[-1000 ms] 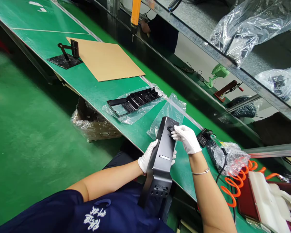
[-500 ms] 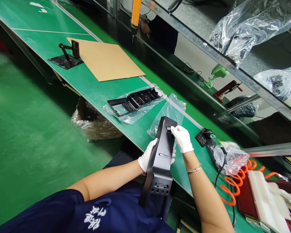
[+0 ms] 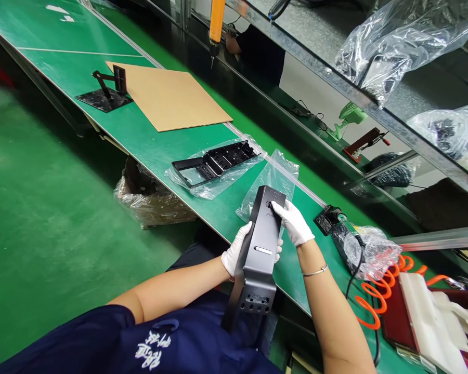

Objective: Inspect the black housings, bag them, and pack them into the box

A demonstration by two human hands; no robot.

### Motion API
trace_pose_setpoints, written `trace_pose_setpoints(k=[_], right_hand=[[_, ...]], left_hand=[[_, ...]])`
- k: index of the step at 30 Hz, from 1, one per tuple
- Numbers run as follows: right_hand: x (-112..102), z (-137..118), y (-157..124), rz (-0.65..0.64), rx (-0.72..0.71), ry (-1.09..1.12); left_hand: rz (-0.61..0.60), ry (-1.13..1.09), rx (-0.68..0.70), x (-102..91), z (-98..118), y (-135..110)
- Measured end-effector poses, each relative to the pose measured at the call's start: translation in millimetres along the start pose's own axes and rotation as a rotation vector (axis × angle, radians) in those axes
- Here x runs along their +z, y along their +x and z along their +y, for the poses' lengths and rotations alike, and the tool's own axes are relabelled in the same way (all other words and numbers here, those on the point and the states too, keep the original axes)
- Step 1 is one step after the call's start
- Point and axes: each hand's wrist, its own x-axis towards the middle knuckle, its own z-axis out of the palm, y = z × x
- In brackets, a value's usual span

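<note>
One black housing [image 3: 257, 262]: lower centre of frame, slanting.
Left hand [image 3: 237, 251]: fingers curled around its sides, gripping.
Right hand [image 3: 295, 223]: half-closed, fingertips at its upper opening [image 3: 269, 204]; cannot tell if anything is pinched.

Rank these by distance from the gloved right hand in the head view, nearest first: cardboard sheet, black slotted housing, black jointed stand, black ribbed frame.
1. Black slotted housing: touching the right hand.
2. Black ribbed frame: up and left.
3. Cardboard sheet: farther up-left.
4. Black jointed stand: farthest left.
</note>
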Motion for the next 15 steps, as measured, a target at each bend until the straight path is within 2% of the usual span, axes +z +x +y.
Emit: trace_pose_setpoints(k=[3, 8, 15], right_hand=[[2, 2, -1, -0.059, 0.048, 0.135], [1, 8, -1, -0.024, 0.066, 0.273], [2, 11, -3, 0.006, 0.021, 0.252]], left_hand=[[0.004, 0.03, 0.019, 1.0, 0, 1], [-0.018, 0.067, -0.004, -2.8, -1, 2], [-0.031, 0.095, -0.027, -6.0, 1, -2]])
